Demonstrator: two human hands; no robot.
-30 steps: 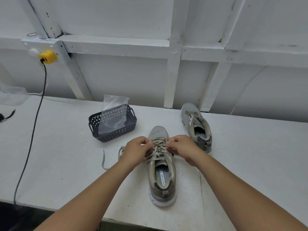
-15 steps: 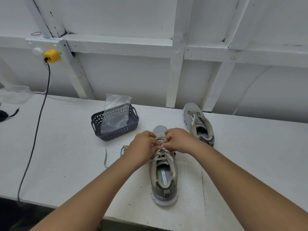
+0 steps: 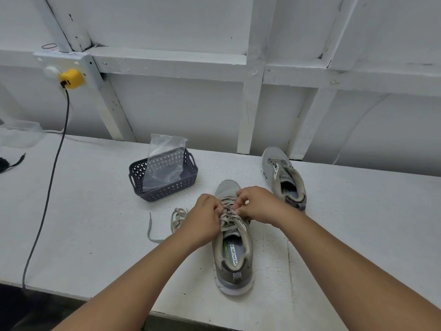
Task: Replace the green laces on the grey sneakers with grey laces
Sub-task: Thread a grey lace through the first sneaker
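On the white worktop [image 3: 83, 223] the near grey sneaker [image 3: 232, 249] lies heel toward the person, and both hands meet over its lacing. The left hand [image 3: 205, 217] and right hand [image 3: 256, 205] each have the fingers curled in a pinching grip on the lace [image 3: 230, 219] at mid-tongue. A loose lace [image 3: 176, 219] lies just left of the left hand; the second sneaker [image 3: 282, 176] lies beyond the right hand.
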